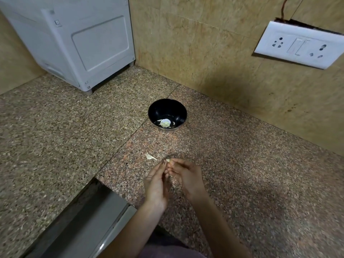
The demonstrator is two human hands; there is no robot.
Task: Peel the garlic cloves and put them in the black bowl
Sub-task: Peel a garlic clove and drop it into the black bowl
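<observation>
A black bowl stands on the granite counter near the wall, with pale garlic pieces lying in its bottom. Closer to me, my left hand and my right hand meet fingertip to fingertip over the counter. Between the fingertips of both hands a small garlic clove is pinched; only its pale tip shows. A loose scrap of garlic skin lies on the counter just left of my fingertips.
A white appliance stands at the back left corner. A white socket plate is mounted on the tiled wall at the right. A metal-edged recess cuts into the counter at the lower left.
</observation>
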